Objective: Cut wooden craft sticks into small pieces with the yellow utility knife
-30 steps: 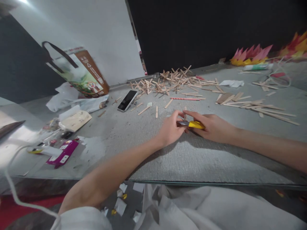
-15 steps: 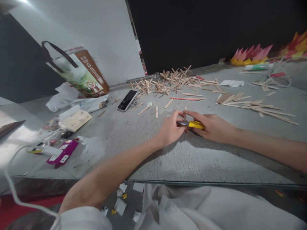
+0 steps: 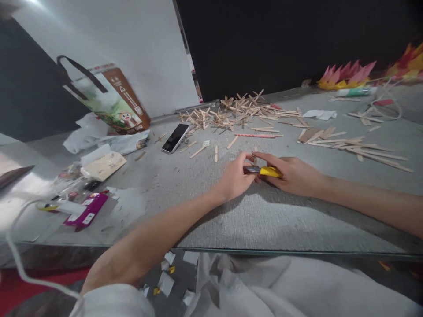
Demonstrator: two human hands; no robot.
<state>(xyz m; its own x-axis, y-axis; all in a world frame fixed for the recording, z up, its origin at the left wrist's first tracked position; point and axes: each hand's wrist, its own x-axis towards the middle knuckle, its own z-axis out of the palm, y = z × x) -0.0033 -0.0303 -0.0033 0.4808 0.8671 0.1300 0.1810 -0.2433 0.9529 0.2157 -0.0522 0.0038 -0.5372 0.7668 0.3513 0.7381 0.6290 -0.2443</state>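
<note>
Nothing of note has shifted since the earlier frames: both hands remain together at mid-tabletop, in the same pose and place.

Right hand (image 3: pixel 294 176): closed around a cutter (image 3: pixel 270 171), with the forefinger laid along its top. The cutter has a bright yellow body and a short grey metal front end. It lies nearly level, low over the tabletop (image 3: pixel 264 220), with the grey end pointing towards the left hand.

Left hand (image 3: pixel 235 178): fingers curled, with thumb and forefinger meeting at the grey end of the cutter. What they pinch cannot be told, as the fingertips cover it. A short stick (image 3: pixel 254 152) shows just beyond the fingertips of both hands, pointing away from the person.

Surroundings, all on the grey tabletop:
- A heap of small wooden crosses (image 3: pixel 231 112) lies at the far edge, well apart from the hands.
- Long flat sticks (image 3: pixel 346 144) lie spread beyond the right forearm.
- A pink rod (image 3: pixel 256 136) lies between the heap and the hands.
- A phone (image 3: pixel 175 138) lies face up to the far left of the hands.
- A brown bag (image 3: pixel 114 100) with a dark handle leans beyond the phone.
- A purple packet (image 3: pixel 86 213) lies near the left edge among wrappers.
- Paper flowers (image 3: pixel 346 75) in pink and yellow sit at the far right, with a tube (image 3: pixel 353 92) just before them.
</note>
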